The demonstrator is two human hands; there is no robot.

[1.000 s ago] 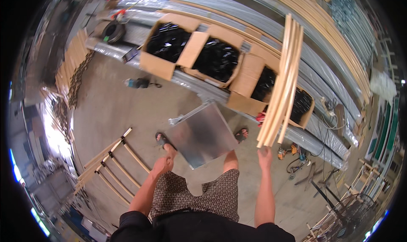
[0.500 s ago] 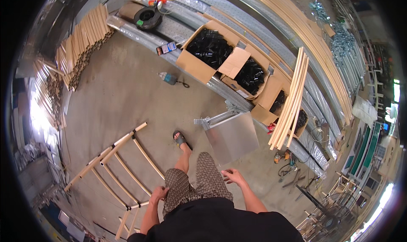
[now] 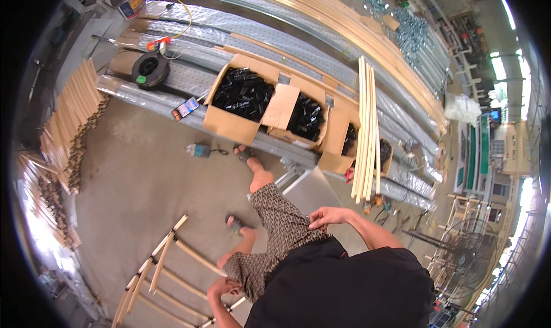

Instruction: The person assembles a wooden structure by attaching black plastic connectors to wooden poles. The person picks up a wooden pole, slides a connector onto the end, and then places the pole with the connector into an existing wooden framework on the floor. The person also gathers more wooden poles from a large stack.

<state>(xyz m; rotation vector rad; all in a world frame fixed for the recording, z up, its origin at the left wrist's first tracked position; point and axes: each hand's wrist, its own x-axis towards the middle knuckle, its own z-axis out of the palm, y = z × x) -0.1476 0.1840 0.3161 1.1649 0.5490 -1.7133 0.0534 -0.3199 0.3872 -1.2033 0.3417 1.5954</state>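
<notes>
Left hand (image 3: 225, 286) is hanging beside the left thigh, fingers loosely curled, about half open, holding nothing that shows. Right hand (image 3: 330, 215) is resting at the shorts (image 3: 281, 210), near the right hip, thumb and fingers drawn close together on the cloth; cannot tell if it is pinching any. Frame (image 3: 198, 254), tan tubes with black joints, is lying on the floor (image 3: 143, 173) at lower left, running behind the left hand and forearm; cannot tell if they are touching. Feet are standing apart in sandals (image 3: 244, 153), right one farther forward, near a blue tool (image 3: 201, 150).

Panel (image 3: 315, 189), grey metal, is sitting just beyond the right hand, partly hidden by the shorts. Open boxes (image 3: 229, 125) are sitting in a row on wrapped metal lengths (image 3: 138, 99), holding black parts (image 3: 244, 92). Loose bundle (image 3: 361, 138) of tan tubes is lying across the boxes at the right end of the row. Black spool (image 3: 150, 70) is resting on the lengths, left of the boxes. Tube pile (image 3: 72, 113) is lying at far left; fan (image 3: 466, 250) is standing at lower right.
</notes>
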